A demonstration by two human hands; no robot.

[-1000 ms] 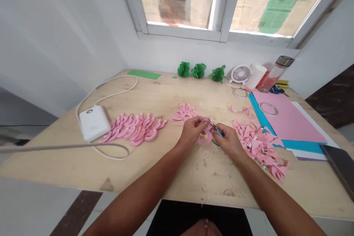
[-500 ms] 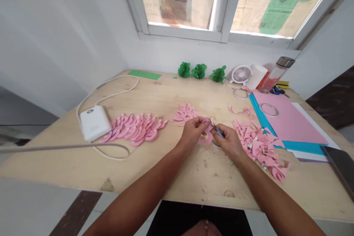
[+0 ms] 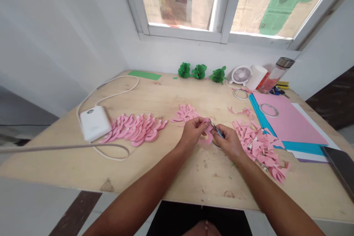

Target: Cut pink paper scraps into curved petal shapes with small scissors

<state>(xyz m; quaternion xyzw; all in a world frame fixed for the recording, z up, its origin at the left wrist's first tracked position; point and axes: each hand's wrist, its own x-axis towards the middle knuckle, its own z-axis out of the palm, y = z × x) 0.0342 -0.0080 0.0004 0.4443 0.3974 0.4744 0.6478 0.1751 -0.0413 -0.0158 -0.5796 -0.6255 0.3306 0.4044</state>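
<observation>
Between my two hands is a curved pink paper piece (image 3: 206, 139), its top edge pinched in my left hand (image 3: 193, 129). My right hand (image 3: 228, 142) is closed on small scissors (image 3: 220, 132), whose blades meet the paper near my left fingertips. Part of the scissors is hidden by my fingers. A small heap of pink cutouts (image 3: 184, 113) lies just beyond my left hand. Farther left is a row of overlapping curved pink pieces (image 3: 138, 129). Pink paper scraps (image 3: 260, 143) are piled right of my right hand.
A white power bank (image 3: 95, 122) with a cable lies at left. Green paper shapes (image 3: 199, 71), a small fan (image 3: 241, 75) and a glass bottle (image 3: 273, 77) line the wall. At right are pink sheets (image 3: 293, 125), a tape ring (image 3: 269, 110) and a dark flat device (image 3: 340, 166).
Very little differs. The scissors' blades have shifted slightly at the paper's edge, and both hands stay in the same place.
</observation>
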